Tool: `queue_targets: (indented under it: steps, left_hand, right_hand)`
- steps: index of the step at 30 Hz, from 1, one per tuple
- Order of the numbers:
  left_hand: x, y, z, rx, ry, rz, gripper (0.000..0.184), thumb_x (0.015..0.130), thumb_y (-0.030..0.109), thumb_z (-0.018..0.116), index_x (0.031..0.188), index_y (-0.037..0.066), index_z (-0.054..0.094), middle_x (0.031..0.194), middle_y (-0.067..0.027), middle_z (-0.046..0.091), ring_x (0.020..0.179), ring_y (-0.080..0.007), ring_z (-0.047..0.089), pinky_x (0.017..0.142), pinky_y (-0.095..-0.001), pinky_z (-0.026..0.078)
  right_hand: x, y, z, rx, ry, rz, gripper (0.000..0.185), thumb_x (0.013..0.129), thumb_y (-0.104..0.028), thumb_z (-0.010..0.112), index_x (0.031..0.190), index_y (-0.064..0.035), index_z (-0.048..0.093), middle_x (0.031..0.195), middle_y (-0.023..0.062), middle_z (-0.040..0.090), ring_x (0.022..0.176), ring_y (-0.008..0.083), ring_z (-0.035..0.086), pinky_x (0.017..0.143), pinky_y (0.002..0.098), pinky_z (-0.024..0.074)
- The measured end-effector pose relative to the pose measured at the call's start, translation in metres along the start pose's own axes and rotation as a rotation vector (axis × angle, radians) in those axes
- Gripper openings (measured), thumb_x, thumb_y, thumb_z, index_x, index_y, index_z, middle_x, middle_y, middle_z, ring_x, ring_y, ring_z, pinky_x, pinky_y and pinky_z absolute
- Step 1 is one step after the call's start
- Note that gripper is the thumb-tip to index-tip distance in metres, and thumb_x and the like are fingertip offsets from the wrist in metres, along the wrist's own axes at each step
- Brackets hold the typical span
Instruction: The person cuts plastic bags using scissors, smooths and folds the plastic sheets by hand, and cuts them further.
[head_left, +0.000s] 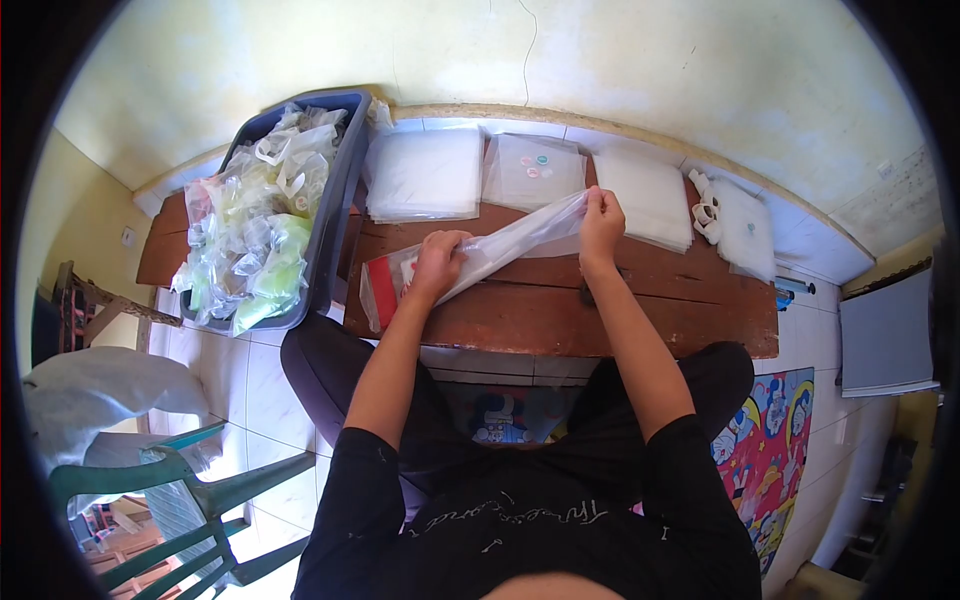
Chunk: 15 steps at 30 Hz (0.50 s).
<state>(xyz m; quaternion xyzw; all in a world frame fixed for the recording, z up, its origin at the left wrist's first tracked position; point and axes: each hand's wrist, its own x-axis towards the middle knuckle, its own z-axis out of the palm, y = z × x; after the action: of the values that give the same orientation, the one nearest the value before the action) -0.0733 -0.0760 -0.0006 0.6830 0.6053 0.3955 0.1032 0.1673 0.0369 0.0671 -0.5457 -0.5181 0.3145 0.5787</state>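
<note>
A long clear plastic bag (520,238) with a red and white end stretches slantwise over the brown wooden bench. My left hand (437,265) is closed on it near the red end, which lies low at the left. The far end is raised to the upper right, where my right hand (602,222) pinches it. Behind the bag lie a stack of clear plastic sheets or bags (424,172), a flat clear packet (535,168) with small coloured round marks, and another whitish stack (643,197). Part of the bag is hidden under my left hand.
A dark grey tub (345,165) heaped with crumpled plastic bags stands at the left of the wooden bench (640,310). White rolls (706,212) and another plastic stack (745,228) sit at its right end. A green chair (215,500) is at lower left; a wall rises behind.
</note>
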Motion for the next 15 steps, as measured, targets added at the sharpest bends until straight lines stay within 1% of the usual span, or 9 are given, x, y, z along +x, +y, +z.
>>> queue_targets:
  steps: [1,4,6,8,9,10,11,13,15]
  left_hand:
    - [0.000,0.000,0.000,0.000,0.000,-0.003,0.035,0.070,0.001,0.071,0.104,0.006,0.065,0.097,-0.0126,0.065,0.097,-0.0325,0.060,0.091,-0.0408,0.044]
    - [0.002,0.010,-0.001,0.011,-0.003,-0.013,0.034,0.070,0.000,0.070,0.102,0.006,0.066,0.097,-0.0125,0.065,0.095,-0.0328,0.060,0.089,-0.0417,0.045]
    - [0.001,0.010,-0.005,0.031,-0.002,-0.036,0.032,0.070,-0.001,0.070,0.102,0.006,0.066,0.096,-0.0126,0.066,0.094,-0.0331,0.060,0.088,-0.0423,0.045]
    - [0.003,0.009,-0.006,0.071,-0.001,0.043,0.030,0.070,-0.001,0.068,0.099,0.005,0.066,0.094,-0.0126,0.066,0.093,-0.0341,0.060,0.086,-0.0433,0.045]
    - [0.005,0.007,-0.007,0.071,-0.003,0.046,0.030,0.070,-0.001,0.068,0.099,0.005,0.066,0.094,-0.0126,0.066,0.093,-0.0341,0.060,0.086,-0.0433,0.045]
    - [0.006,0.005,-0.009,0.076,-0.043,0.030,0.029,0.071,-0.001,0.067,0.098,0.007,0.066,0.093,-0.0106,0.065,0.095,-0.0321,0.060,0.089,-0.0434,0.044]
    - [0.007,0.002,-0.011,0.081,-0.082,0.012,0.028,0.071,0.000,0.065,0.097,0.009,0.066,0.092,-0.0087,0.065,0.097,-0.0302,0.059,0.091,-0.0434,0.042]
    - [0.008,0.001,-0.014,0.115,-0.086,-0.009,0.028,0.071,0.000,0.065,0.097,0.009,0.066,0.093,-0.0085,0.065,0.098,-0.0300,0.059,0.091,-0.0433,0.042]
    - [0.009,-0.001,-0.016,0.151,-0.087,-0.030,0.028,0.071,0.000,0.065,0.098,0.010,0.066,0.093,-0.0084,0.065,0.098,-0.0299,0.059,0.091,-0.0432,0.042]
  right_hand:
    - [0.001,-0.001,-0.003,0.016,-0.033,0.014,0.025,0.096,-0.022,0.057,0.088,0.0000,0.065,0.068,0.0045,0.062,0.063,0.0133,0.056,0.060,0.0299,0.0455]
    - [0.000,0.003,-0.006,-0.081,-0.004,-0.035,0.025,0.096,-0.022,0.057,0.086,0.0000,0.064,0.069,0.0051,0.062,0.064,0.0142,0.057,0.061,0.0304,0.0459]
    - [0.007,0.015,-0.007,-0.052,0.042,-0.041,0.026,0.096,-0.022,0.057,0.085,0.0002,0.064,0.069,0.0056,0.062,0.064,0.0143,0.057,0.061,0.0309,0.0459]
    - [0.020,0.024,-0.012,-0.025,0.095,-0.043,0.027,0.096,-0.023,0.057,0.084,0.0003,0.063,0.069,0.0061,0.062,0.065,0.0144,0.057,0.062,0.0313,0.0459]
    - [0.028,0.025,-0.017,0.031,0.117,-0.015,0.027,0.097,-0.023,0.056,0.085,0.0006,0.063,0.069,0.0066,0.062,0.063,0.0143,0.057,0.060,0.0307,0.0468]
    - [0.031,0.028,-0.020,0.086,0.139,0.015,0.028,0.098,-0.023,0.055,0.086,0.0008,0.062,0.069,0.0071,0.063,0.061,0.0141,0.058,0.058,0.0300,0.0477]
    - [0.030,0.018,-0.023,0.084,0.141,0.015,0.028,0.098,-0.023,0.055,0.086,0.0008,0.062,0.069,0.0071,0.063,0.061,0.0141,0.058,0.058,0.0300,0.0477]
    - [0.025,-0.017,-0.030,0.273,0.122,0.122,0.028,0.100,-0.023,0.051,0.088,0.0008,0.060,0.069,0.0072,0.063,0.055,0.0136,0.058,0.053,0.0277,0.0495]
    - [0.034,-0.013,-0.033,0.282,0.135,0.085,0.028,0.100,-0.023,0.049,0.089,0.0006,0.059,0.069,0.0070,0.063,0.054,0.0134,0.058,0.051,0.0269,0.0499]
